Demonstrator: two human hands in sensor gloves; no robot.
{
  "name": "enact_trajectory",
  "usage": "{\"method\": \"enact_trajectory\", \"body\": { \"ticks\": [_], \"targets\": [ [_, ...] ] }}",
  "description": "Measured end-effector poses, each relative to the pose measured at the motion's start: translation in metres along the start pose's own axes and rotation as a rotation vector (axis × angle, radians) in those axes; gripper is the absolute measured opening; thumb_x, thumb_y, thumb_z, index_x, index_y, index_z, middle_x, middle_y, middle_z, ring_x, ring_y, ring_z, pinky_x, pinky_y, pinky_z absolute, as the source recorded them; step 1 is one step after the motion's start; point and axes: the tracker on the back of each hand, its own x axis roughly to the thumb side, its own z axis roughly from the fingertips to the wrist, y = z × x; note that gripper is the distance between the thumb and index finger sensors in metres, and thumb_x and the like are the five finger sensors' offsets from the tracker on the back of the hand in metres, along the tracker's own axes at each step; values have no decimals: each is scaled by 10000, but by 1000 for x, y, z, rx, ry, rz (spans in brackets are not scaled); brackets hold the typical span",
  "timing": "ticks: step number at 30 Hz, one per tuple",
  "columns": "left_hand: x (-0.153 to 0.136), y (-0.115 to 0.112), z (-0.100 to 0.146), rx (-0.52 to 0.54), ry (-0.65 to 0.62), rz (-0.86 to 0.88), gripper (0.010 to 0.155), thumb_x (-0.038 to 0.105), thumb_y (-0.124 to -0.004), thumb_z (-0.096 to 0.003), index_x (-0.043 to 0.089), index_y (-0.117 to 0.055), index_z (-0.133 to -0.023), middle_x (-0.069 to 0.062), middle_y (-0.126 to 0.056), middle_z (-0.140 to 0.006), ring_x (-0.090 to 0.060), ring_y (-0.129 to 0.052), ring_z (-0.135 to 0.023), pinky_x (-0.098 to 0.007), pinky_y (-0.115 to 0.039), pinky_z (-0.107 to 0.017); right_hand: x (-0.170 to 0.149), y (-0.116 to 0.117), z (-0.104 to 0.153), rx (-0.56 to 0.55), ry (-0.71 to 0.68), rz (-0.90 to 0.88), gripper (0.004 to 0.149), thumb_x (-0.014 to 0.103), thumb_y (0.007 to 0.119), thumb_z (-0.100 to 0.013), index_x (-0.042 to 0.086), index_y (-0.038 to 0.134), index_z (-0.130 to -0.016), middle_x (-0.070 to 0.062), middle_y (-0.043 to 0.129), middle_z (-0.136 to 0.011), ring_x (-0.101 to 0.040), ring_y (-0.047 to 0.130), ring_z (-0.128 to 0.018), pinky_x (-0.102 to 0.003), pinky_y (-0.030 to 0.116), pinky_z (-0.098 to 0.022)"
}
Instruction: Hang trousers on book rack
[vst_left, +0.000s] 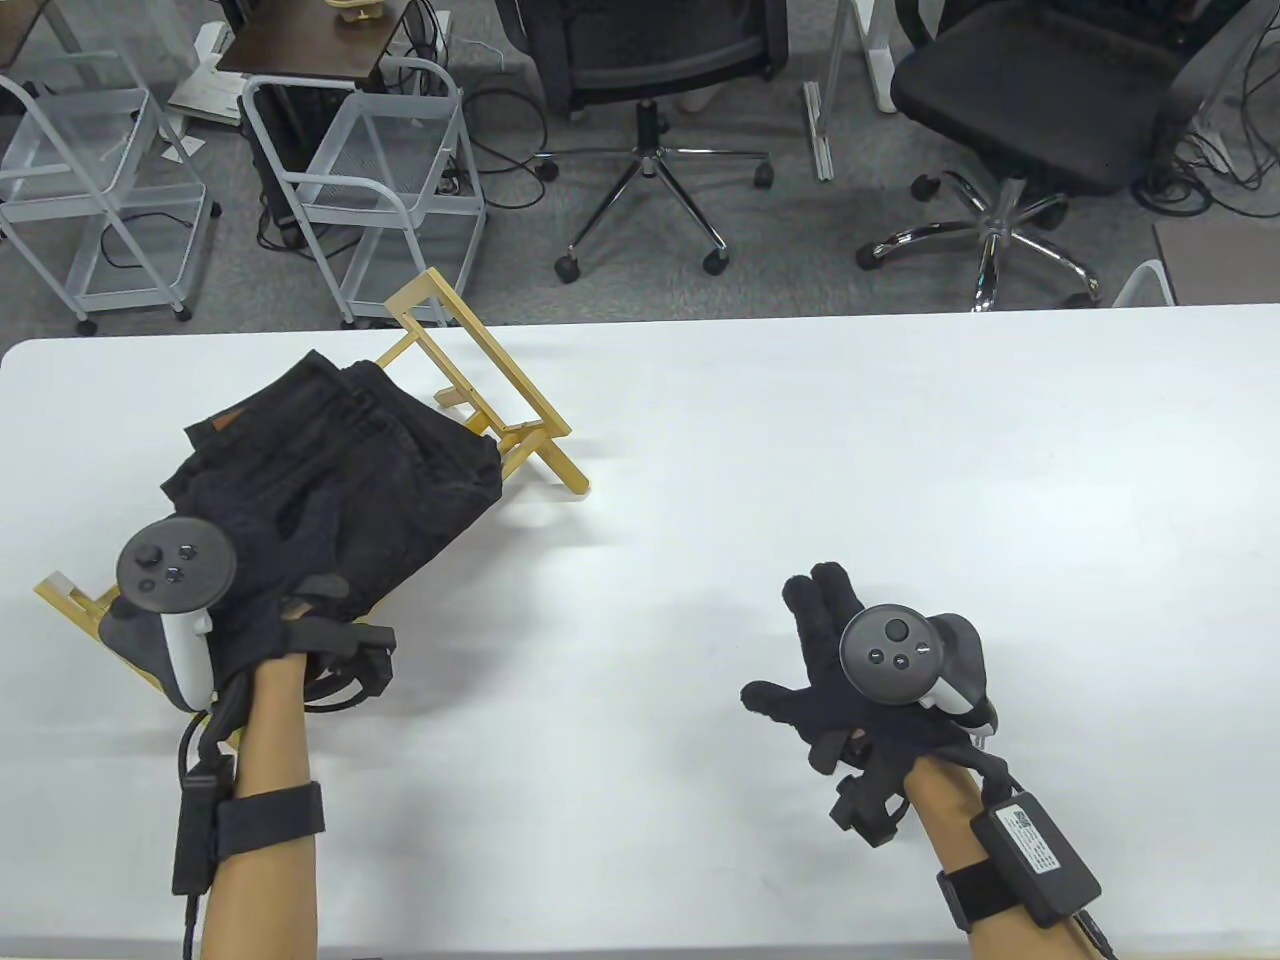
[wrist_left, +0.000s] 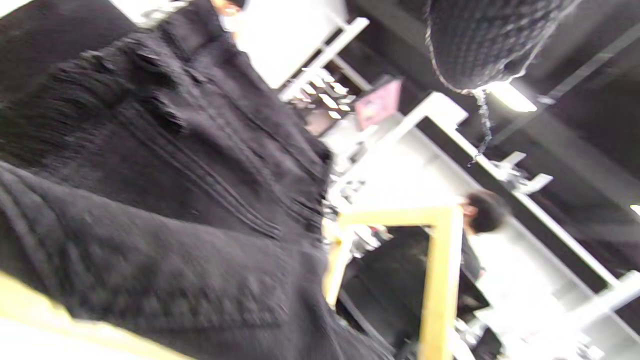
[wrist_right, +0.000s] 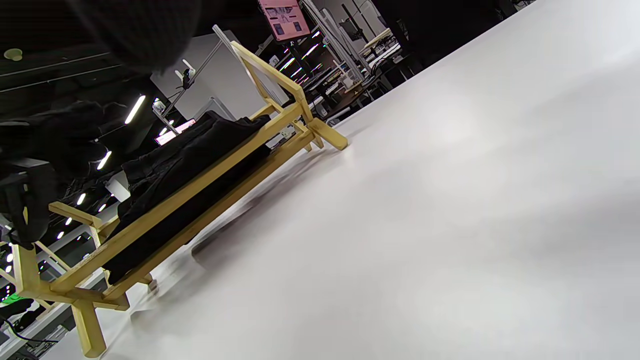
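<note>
Black folded trousers lie draped over a yellow wooden book rack at the table's left side. They also show in the left wrist view and in the right wrist view, with the rack's rails beneath them. My left hand rests on the near part of the trousers; whether its fingers grip the cloth is hidden. My right hand hovers flat over the bare table at the right, fingers spread, holding nothing, well apart from the rack.
The white table stretches right of the rack. Beyond its far edge stand two white wire carts and two office chairs. The rack's near end lies by the table's left edge.
</note>
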Motion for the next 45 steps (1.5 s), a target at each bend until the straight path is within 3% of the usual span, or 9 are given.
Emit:
{"method": "enact_trajectory", "body": {
  "ticks": [7,12,20,25,28,37,45],
  "targets": [
    [35,-36,42,-39,-300,-21,980,692,-738,-388,203,-237,-1075,-149,-245,-1199,-418,-71,-1096,-672,-20,-648,-1,-1,-1,-1,4,6,1048,598,768,-379,1,160,-989,-336,43,-1029,-621,278,-943,-796,320,-570],
    [45,-61,63,-164,-437,94,968,696,-732,-384,219,-251,-1075,-116,-267,-1204,-412,-86,-1108,-679,-29,-660,0,-2,0,-23,-6,9,1049,600,767,-378,1,161,-988,-335,50,-1032,-625,279,-939,-796,321,-571],
    [59,-91,105,-172,-704,-80,948,705,-736,-357,243,-322,-1074,-94,-356,-1207,-396,-168,-1133,-681,-73,-684,24,-2,9,-147,-119,93,1055,615,766,-358,14,170,-987,-312,90,-1052,-602,286,-953,-793,314,-577],
    [59,-109,120,-255,-781,-156,940,702,-733,-355,248,-328,-1072,-87,-370,-1206,-392,-180,-1138,-683,-78,-689,39,0,18,-204,-200,147,1056,627,762,-350,18,181,-989,-306,112,-1059,-594,297,-958,-795,316,-577],
    [56,-121,129,-244,-850,-217,930,700,-737,-346,247,-363,-1067,-83,-418,-1198,-391,-228,-1140,-691,-105,-691,46,5,19,-213,-227,194,1050,626,762,-348,20,195,-990,-302,127,-1063,-592,301,-959,-794,316,-578],
    [50,-143,137,-364,-847,-328,919,697,-734,-348,250,-375,-1066,-80,-433,-1196,-388,-251,-1144,-694,-122,-699,49,17,17,-172,-221,291,1044,623,763,-348,18,206,-991,-298,189,-1071,-593,318,-956,-797,316,-575],
    [51,-143,137,-371,-846,-317,910,695,-737,-345,245,-404,-1063,-83,-474,-1190,-392,-279,-1143,-697,-132,-699,47,17,16,-165,-196,302,1039,618,763,-353,10,212,-989,-304,218,-1072,-597,343,-950,-795,336,-571]
  ]
}}
